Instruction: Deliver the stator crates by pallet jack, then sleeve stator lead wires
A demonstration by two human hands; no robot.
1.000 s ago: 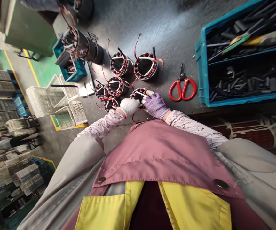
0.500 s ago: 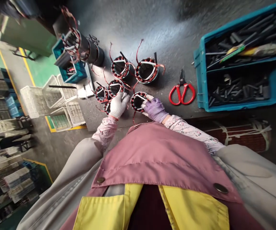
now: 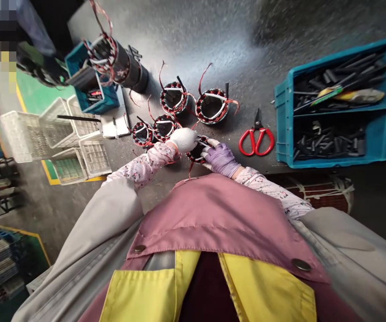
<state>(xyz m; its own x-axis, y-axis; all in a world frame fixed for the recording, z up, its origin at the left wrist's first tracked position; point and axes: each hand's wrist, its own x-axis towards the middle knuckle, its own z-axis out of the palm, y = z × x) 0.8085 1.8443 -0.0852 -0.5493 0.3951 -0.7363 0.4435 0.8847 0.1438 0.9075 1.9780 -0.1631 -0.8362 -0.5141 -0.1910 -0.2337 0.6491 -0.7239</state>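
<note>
No words, labels, brands or numbers are coming through legibly anywhere. The yellow-and-green item (image 3: 347, 95) in the blue crate (image 3: 282, 129) is showing only too small and blurred to read.

1 head-worn camera faces forward and down over a pink apron (image 3: 219, 219).

Red scissors (image 3: 256, 137) lie on the bench beside a divided blue bin (image 3: 282, 129) full of black sleeves (image 3: 327, 144). Stacked white crates (image 3: 23, 136) sit on the floor left, near a teal crate (image 3: 103, 103) holding wired parts.
</note>
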